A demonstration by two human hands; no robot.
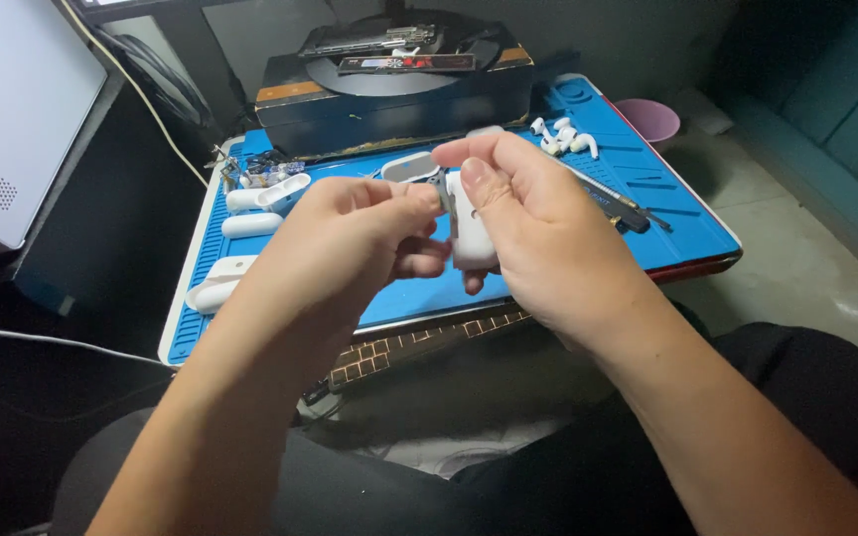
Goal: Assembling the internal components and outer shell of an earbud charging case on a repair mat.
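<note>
— What are the hands doing right now?

— The right hand (533,213) is clamped around a white earbud charging case (471,233), thumb pressed on its side, holding it upright just above the blue work mat (682,223). The left hand (355,233) pinches something at the case's top edge, beside its hinged lid (409,167); the fingers hide it, so I cannot tell what it is, perhaps a thin tool or a small part.

— What could go wrong?

— The case is smooth and held in mid-air over the lap. If the pinch pulls hard, I'd judge it could twist out of the right hand's grip and drop off the mat's near edge, or the lid hinge could strain. A tiny part let go here would likely fall into the dark clothing below.

— Any containers about?

— Left of the left hand lie several other white cases (250,226), one of them open (270,193); contents not visible. Beyond the right hand sits a cluster of loose earbuds (563,137), and farther off a pink bowl (647,119) whose inside I cannot see. A black box (394,104) stands behind both hands with tools on top.
</note>
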